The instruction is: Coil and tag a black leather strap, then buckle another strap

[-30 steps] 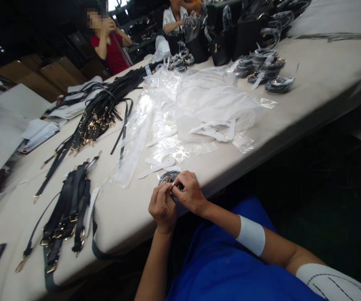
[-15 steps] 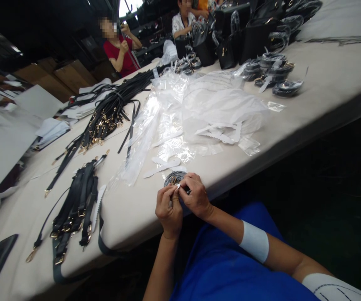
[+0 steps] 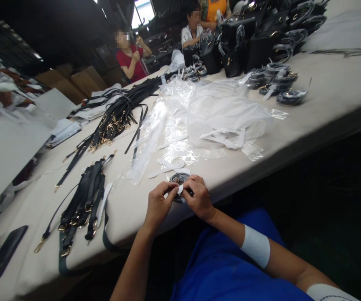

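Observation:
A coiled strap (image 3: 178, 178), bound up in clear plastic, rests by the table's near edge beneath my fingers. Over it, a small white strip (image 3: 180, 190) is pinched between both hands; its rounded end shows. My left hand (image 3: 158, 205) grips the strip from the left with thumb and forefinger. From the other side, my right hand (image 3: 198, 198) closes on it, its fingers bent and partly covering the coil. Just beyond the coil lie loose white strips (image 3: 168, 168) with toothed edges.
Clear plastic bags (image 3: 224, 108) spread across the table (image 3: 334, 83). Black straps with gold buckles (image 3: 83, 200) lie at left, with a bundle of long straps (image 3: 120, 117) behind. Wrapped coils (image 3: 277, 79) and black handbags (image 3: 233, 58) stand farther off. Other people are across the table.
My left hand has turned and shifted left, its fingers flatter, and more of the white strip now shows between my hands. The whole view has shifted slightly.

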A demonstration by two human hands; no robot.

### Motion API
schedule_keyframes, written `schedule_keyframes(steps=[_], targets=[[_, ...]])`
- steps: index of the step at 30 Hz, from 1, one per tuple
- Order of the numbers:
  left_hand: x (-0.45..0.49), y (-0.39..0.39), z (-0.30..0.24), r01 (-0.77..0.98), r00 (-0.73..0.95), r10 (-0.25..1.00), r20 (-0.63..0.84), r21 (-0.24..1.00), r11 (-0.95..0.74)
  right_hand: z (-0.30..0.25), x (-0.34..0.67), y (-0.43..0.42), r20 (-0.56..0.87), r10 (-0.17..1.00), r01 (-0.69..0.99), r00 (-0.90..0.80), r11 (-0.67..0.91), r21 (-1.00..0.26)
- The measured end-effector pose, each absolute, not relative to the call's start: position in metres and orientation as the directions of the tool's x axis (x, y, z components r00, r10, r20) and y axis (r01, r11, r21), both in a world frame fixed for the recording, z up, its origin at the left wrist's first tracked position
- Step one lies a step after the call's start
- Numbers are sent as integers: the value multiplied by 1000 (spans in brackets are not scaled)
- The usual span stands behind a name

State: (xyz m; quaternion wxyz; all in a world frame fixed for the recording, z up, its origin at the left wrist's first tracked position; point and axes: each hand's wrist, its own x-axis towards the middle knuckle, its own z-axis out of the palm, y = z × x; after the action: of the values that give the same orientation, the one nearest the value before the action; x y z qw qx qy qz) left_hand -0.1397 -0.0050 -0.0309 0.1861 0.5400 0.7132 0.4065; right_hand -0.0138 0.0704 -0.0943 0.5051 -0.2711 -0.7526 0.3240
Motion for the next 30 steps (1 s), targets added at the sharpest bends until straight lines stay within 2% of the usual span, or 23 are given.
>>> schedule_keyframes(steps=[5,12,17,24,30], targets=[[-145,-1,-15,807,-192,963,190,589,45,-93,-14,72,613,715,50,-337,663,-747],[-137,0,-15,904,-151,961,231,426,40,-89,-12,76,679,669,5,-301,713,-701],[-137,-1,-18,909,-163,956,242,415,50,-85,-6,83,776,518,16,-360,835,-550],[-145,-1,-11,871,-106,980,169,491,10,-90,-6,85,817,468,-7,-336,867,-499],[-148,5,-4,898,-26,992,123,438,-31,-91,-5,84,841,437,-10,-319,886,-464]])
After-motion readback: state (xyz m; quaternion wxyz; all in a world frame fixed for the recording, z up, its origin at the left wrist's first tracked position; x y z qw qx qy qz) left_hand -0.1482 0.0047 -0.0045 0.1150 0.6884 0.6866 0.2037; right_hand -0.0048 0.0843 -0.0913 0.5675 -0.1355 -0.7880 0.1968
